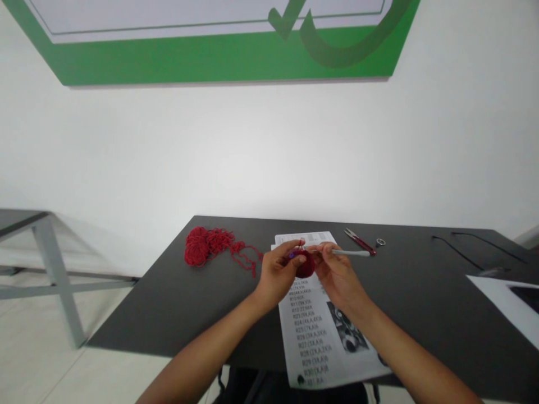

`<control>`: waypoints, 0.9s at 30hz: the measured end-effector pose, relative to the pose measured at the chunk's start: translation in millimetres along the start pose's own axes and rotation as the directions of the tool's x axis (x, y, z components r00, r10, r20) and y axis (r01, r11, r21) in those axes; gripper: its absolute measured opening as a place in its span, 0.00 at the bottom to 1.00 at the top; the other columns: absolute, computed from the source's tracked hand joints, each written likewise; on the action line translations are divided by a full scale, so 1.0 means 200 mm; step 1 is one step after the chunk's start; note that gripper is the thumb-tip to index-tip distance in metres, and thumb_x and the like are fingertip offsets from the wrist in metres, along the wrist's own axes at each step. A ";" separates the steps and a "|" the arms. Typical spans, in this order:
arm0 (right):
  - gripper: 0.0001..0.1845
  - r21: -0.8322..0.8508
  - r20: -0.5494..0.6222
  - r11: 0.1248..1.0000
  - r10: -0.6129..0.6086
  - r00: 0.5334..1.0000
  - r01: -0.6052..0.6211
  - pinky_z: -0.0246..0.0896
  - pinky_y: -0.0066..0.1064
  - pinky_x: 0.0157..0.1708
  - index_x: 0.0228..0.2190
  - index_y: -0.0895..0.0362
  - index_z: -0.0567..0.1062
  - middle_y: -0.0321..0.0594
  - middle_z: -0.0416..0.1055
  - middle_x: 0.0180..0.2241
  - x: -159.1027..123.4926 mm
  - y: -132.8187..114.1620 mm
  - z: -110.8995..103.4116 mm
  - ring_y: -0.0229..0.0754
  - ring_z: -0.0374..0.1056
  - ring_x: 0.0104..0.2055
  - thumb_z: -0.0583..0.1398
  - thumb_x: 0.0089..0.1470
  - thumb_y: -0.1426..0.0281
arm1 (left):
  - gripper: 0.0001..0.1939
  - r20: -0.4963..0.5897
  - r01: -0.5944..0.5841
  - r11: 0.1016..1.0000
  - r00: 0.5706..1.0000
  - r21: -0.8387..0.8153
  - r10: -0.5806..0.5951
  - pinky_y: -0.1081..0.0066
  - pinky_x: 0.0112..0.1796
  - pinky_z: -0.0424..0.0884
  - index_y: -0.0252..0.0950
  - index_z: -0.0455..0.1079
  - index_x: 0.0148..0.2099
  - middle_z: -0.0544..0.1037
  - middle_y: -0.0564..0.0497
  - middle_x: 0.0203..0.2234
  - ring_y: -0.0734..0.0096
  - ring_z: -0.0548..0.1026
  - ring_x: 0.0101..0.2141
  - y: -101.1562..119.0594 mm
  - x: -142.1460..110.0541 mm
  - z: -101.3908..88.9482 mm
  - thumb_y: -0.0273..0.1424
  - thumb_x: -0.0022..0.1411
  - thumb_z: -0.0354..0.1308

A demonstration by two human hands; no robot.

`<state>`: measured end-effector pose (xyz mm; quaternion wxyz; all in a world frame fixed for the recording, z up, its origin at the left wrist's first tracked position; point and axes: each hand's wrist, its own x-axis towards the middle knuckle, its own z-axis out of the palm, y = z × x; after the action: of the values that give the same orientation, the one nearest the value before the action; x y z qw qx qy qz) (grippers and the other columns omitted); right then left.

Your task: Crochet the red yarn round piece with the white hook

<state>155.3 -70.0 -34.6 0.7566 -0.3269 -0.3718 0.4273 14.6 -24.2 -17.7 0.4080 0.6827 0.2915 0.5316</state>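
My left hand (278,270) pinches a small dark red crocheted piece (305,265) between thumb and fingers, just above a printed pattern sheet (320,331). My right hand (337,269) is closed on a grey-handled crochet hook (351,253) whose tip points left into the red piece. A strand of red yarn runs left from the work to a loose red yarn ball (201,246) lying on the black table (185,303).
Red-handled snips (359,240) and a small metal ring (380,242) lie behind the hook. A black cable (457,251) and a white sheet (507,303) are at the right. A second table (25,220) stands at the left, white wall behind.
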 end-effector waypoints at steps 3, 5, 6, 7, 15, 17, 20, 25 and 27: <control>0.15 -0.091 -0.017 0.992 -0.086 0.996 0.084 0.76 0.35 0.39 0.33 0.52 0.79 0.37 0.80 0.34 -0.02 0.00 0.00 0.41 0.77 0.37 0.68 0.55 0.54 | 0.14 -0.003 -0.049 0.998 0.999 0.044 0.049 0.66 0.43 0.80 0.37 0.80 0.48 0.86 0.46 0.41 0.63 0.83 0.39 0.00 -0.03 0.01 0.30 0.59 0.66; 0.13 -0.228 0.022 0.955 -0.190 0.982 0.189 0.75 0.36 0.40 0.34 0.52 0.80 0.38 0.80 0.36 -0.03 -0.03 0.01 0.42 0.77 0.38 0.66 0.57 0.55 | 0.15 0.006 -0.119 0.987 0.993 0.109 0.119 0.68 0.40 0.79 0.37 0.79 0.50 0.86 0.46 0.40 0.65 0.83 0.37 -0.01 -0.05 0.01 0.30 0.60 0.65; 0.12 -0.310 0.055 0.916 -0.249 0.967 0.254 0.74 0.37 0.42 0.34 0.52 0.80 0.39 0.79 0.36 -0.04 -0.05 0.01 0.43 0.76 0.40 0.66 0.59 0.57 | 0.15 0.013 -0.167 0.975 0.986 0.149 0.167 0.69 0.39 0.79 0.38 0.79 0.51 0.85 0.46 0.39 0.67 0.82 0.36 -0.01 -0.06 0.01 0.30 0.61 0.64; 0.11 -0.396 0.100 0.861 -0.306 0.947 0.320 0.74 0.38 0.43 0.34 0.52 0.80 0.40 0.79 0.37 -0.04 -0.07 0.01 0.44 0.76 0.42 0.65 0.60 0.58 | 0.15 0.021 -0.217 0.959 0.976 0.185 0.217 0.70 0.38 0.79 0.38 0.78 0.52 0.85 0.46 0.38 0.68 0.82 0.35 -0.01 -0.07 0.01 0.30 0.62 0.64; 0.11 -0.645 0.487 0.308 -0.539 0.687 0.699 0.75 0.39 0.46 0.44 0.46 0.79 0.39 0.77 0.40 -0.05 -0.06 -0.06 0.45 0.74 0.45 0.64 0.60 0.70 | 0.20 -0.003 -0.198 0.979 0.980 -0.040 0.198 0.67 0.43 0.80 0.38 0.74 0.59 0.83 0.42 0.46 0.65 0.82 0.41 -0.02 -0.12 0.07 0.31 0.66 0.61; 0.13 -0.642 0.505 0.272 -0.553 0.662 0.717 0.74 0.41 0.48 0.46 0.46 0.78 0.39 0.77 0.41 -0.05 -0.05 -0.07 0.46 0.74 0.46 0.64 0.60 0.70 | 0.21 0.008 -0.012 0.976 1.000 -0.216 0.014 0.63 0.42 0.81 0.36 0.75 0.58 0.83 0.41 0.46 0.61 0.83 0.41 -0.01 -0.13 0.08 0.36 0.64 0.63; 0.09 -0.673 0.452 0.291 -0.565 0.690 0.680 0.75 0.37 0.43 0.44 0.47 0.79 0.39 0.76 0.40 -0.05 -0.06 -0.06 0.44 0.75 0.43 0.62 0.62 0.69 | 0.24 0.140 0.287 0.865 0.958 -0.411 -0.252 0.62 0.36 0.82 0.34 0.78 0.54 0.84 0.42 0.42 0.60 0.83 0.35 -0.01 -0.11 0.08 0.43 0.59 0.68; 0.05 -0.591 0.372 0.576 -0.427 0.824 0.565 0.74 0.34 0.43 0.37 0.50 0.80 0.39 0.77 0.39 -0.05 -0.12 -0.01 0.41 0.75 0.42 0.62 0.63 0.66 | 0.23 0.098 0.250 0.843 0.968 -0.477 -0.232 0.64 0.41 0.78 0.34 0.82 0.45 0.85 0.44 0.38 0.64 0.81 0.36 -0.01 -0.03 0.04 0.45 0.52 0.73; 0.03 -0.537 0.368 0.658 -0.379 0.849 0.527 0.73 0.32 0.42 0.34 0.51 0.79 0.37 0.77 0.37 -0.04 -0.14 0.00 0.41 0.76 0.41 0.66 0.60 0.66 | 0.23 0.088 0.215 0.872 0.977 -0.441 -0.196 0.66 0.40 0.77 0.35 0.82 0.43 0.84 0.45 0.35 0.66 0.80 0.34 0.00 -0.01 0.01 0.44 0.49 0.74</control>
<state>164.4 -88.2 -14.8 0.6416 -0.4024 -0.6435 0.1109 16.2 -25.6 -19.3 0.6141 0.5461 0.2240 0.5239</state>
